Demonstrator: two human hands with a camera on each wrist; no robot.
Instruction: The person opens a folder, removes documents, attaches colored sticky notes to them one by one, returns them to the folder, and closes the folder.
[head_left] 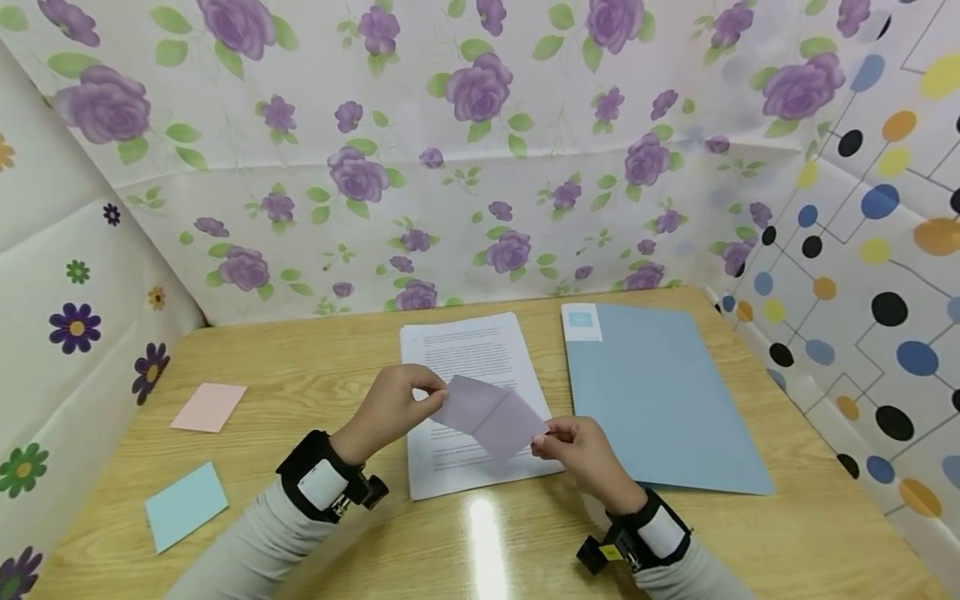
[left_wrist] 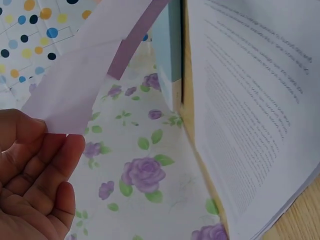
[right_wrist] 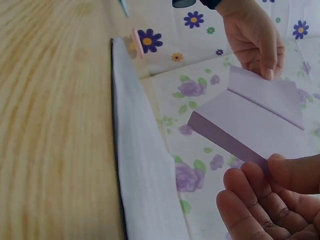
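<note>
A pad of purple sticky notes (head_left: 510, 427) is held up over a stack of printed paper (head_left: 480, 346). My right hand (head_left: 581, 454) pinches one corner of the pad between thumb and fingers; the pad's thick side edge shows in the right wrist view. With thumb and fingertips my left hand (head_left: 397, 408) pinches the corner of the top purple sheet (head_left: 468, 402). That sheet stands lifted at an angle from the pad, and a straight line (right_wrist: 265, 108) shows where they meet. The left wrist view shows the sheet's pale face close to my left thumb.
To the right lies a blue folder (head_left: 660, 392) with a white label (head_left: 582, 323) at its top left corner. A pink square note (head_left: 209, 407) and a light blue one (head_left: 186, 506) lie on the left of the wooden table (head_left: 315, 354). Patterned sheets (head_left: 465, 167) enclose the table.
</note>
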